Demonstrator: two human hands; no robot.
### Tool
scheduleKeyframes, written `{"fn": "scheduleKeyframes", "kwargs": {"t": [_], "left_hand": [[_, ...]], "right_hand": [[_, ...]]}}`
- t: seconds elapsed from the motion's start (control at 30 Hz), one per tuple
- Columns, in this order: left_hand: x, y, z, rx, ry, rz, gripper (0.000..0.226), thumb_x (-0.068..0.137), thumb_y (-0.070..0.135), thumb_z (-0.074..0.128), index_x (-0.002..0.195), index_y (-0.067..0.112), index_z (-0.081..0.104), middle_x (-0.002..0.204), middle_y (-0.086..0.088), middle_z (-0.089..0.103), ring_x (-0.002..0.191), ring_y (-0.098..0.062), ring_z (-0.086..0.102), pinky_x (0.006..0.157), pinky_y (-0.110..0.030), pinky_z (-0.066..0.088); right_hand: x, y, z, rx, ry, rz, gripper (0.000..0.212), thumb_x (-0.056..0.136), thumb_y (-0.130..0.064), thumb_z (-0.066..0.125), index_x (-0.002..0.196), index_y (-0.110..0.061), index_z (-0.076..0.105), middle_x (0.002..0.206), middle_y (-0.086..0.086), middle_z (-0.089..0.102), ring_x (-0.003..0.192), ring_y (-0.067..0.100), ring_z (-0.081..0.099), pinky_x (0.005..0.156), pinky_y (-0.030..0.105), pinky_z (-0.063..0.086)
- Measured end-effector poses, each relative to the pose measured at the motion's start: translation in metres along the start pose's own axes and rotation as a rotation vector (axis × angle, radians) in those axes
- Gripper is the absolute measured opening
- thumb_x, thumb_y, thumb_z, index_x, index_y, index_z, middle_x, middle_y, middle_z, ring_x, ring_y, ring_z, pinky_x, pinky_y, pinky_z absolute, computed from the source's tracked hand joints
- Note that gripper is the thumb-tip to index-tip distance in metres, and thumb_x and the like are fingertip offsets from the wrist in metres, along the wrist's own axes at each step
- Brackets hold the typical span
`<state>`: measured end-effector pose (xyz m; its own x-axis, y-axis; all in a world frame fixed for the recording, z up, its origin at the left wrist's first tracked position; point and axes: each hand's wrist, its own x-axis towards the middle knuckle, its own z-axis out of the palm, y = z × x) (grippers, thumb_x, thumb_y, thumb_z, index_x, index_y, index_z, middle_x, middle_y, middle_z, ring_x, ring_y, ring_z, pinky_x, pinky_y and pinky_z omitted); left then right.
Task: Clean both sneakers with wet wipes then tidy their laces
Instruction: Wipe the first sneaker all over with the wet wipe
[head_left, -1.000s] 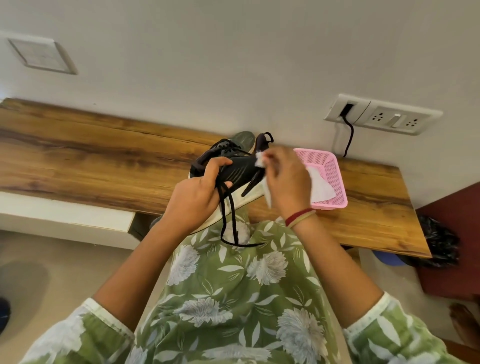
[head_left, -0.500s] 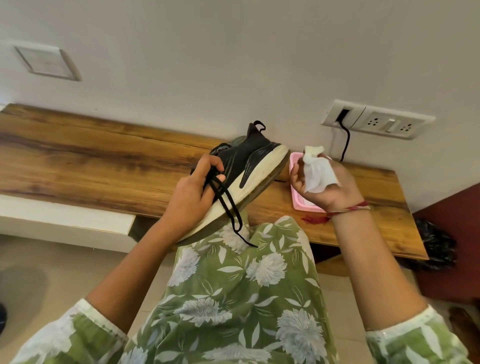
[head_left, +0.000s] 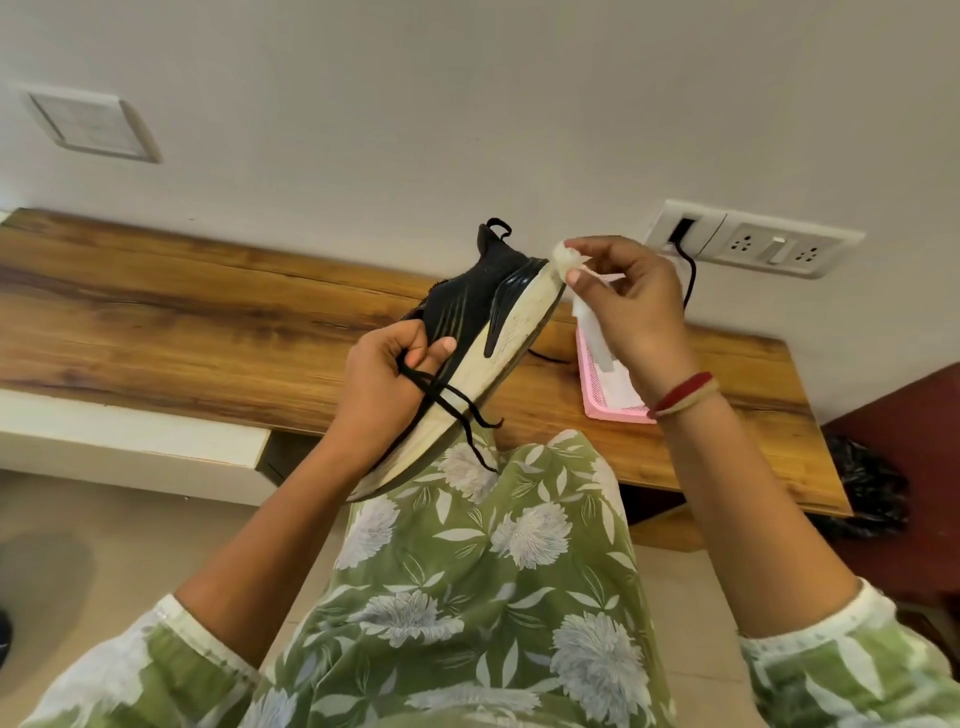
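Note:
A black sneaker (head_left: 470, 306) with a thick white sole (head_left: 498, 343) is held tilted on its side above the wooden shelf, heel up and away from me. My left hand (head_left: 384, 384) grips it around the laced middle, and black laces (head_left: 457, 415) dangle over my fingers. My right hand (head_left: 628, 306) pinches a bunched white wet wipe (head_left: 567, 258) and presses it against the heel end of the sole. The second sneaker is not in sight.
A pink mesh basket (head_left: 613, 410) with white wipes lies on the wooden shelf (head_left: 156, 317) behind my right wrist. A wall socket panel (head_left: 758, 244) with a black cable is above it. A black bag (head_left: 867, 483) sits at the shelf's right end. My green floral lap fills the foreground.
The sneaker was turned so its white sole faces me. My right hand drew away with the wipe, then came back and set it on the heel of the sole.

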<state>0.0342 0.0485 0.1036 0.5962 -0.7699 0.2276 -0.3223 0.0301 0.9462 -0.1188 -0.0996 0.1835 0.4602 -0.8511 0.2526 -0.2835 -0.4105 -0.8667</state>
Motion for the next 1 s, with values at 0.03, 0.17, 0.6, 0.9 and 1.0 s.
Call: {"fn": "scheduleKeyframes", "kwargs": {"t": [0.03,0.17,0.6,0.9,1.0], "left_hand": [[-0.001,0.000,0.001,-0.009,-0.001,0.004,0.047,0.089,0.018,0.065,0.057,0.019,0.030,0.056,-0.002,0.035,0.057,-0.014,0.035,0.060,-0.030,0.034],[-0.004,0.003,0.004,0.014,0.015,0.016,0.048,0.089,0.020,0.064,0.057,0.019,0.028,0.054,-0.002,0.034,0.056,-0.015,0.033,0.059,-0.029,0.033],[-0.016,0.008,0.006,0.205,0.014,0.196,0.046,0.092,0.015,0.061,0.058,0.016,0.029,0.051,-0.001,0.036,0.050,-0.019,0.038,0.052,-0.024,0.031],[-0.023,0.000,0.006,0.198,0.030,0.252,0.045,0.092,0.013,0.060,0.058,0.016,0.030,0.051,0.004,0.035,0.049,-0.009,0.035,0.051,-0.016,0.029],[-0.023,-0.003,0.003,0.163,0.028,0.289,0.046,0.092,0.019,0.059,0.058,0.018,0.029,0.053,0.005,0.033,0.049,-0.004,0.033,0.053,-0.010,0.028]], "right_hand": [[0.000,0.002,0.002,-0.123,0.006,-0.061,0.019,0.087,-0.012,0.062,0.101,-0.023,0.069,0.094,-0.007,0.065,0.084,0.000,0.056,0.080,0.024,0.048],[0.000,0.004,0.006,-0.482,-0.009,-0.214,0.019,0.091,-0.019,0.058,0.105,-0.016,0.070,0.100,0.009,0.062,0.092,0.020,0.058,0.076,0.023,0.039],[0.016,-0.009,-0.004,-0.388,-0.013,-0.008,0.014,0.089,-0.020,0.061,0.098,-0.015,0.071,0.097,-0.004,0.064,0.087,0.008,0.054,0.077,0.021,0.040],[0.004,-0.010,0.000,-0.465,-0.059,-0.020,0.018,0.092,-0.019,0.057,0.103,-0.012,0.070,0.104,0.005,0.066,0.095,0.016,0.056,0.079,0.022,0.038],[-0.006,-0.010,0.002,-0.496,0.033,-0.105,0.017,0.091,-0.018,0.057,0.101,-0.012,0.070,0.102,0.011,0.062,0.094,0.022,0.057,0.074,0.019,0.034]]}}
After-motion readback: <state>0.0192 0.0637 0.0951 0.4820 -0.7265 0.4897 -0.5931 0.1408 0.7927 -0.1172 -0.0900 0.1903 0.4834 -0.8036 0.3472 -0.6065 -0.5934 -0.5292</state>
